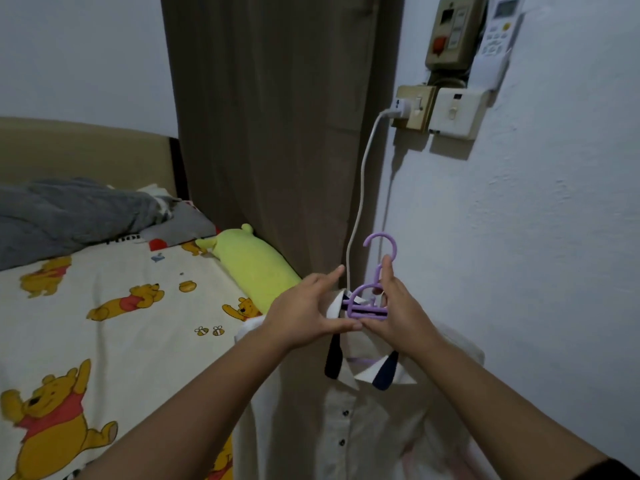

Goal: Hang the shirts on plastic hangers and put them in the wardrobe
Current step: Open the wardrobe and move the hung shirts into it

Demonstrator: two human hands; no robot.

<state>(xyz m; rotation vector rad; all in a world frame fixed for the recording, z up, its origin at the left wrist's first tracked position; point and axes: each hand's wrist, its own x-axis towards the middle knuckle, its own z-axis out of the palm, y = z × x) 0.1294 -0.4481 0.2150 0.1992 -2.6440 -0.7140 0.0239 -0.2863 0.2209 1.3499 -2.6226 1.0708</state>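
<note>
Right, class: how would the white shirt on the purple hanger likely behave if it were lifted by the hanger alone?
The white shirt looks thin and hangs in soft folds, so it would probably stay floppy and sway. The purple hanger looks like rigid plastic and should keep its shape. Both hands grip at the collar, so the fabric may slip off easily.

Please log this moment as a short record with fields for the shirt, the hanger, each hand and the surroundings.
shirt: white shirt with dark-edged collar, buttoned, draped on the hanger, held up in front of the curtain
hanger: purple hanger, hook up, not hung on anything
left hand: left hand holds the collar and hanger neck, forefinger straight
right hand: right hand grips the hanger neck under the hook
surroundings: bed at left, brown curtain behind, wall at right; no wardrobe in view
</note>
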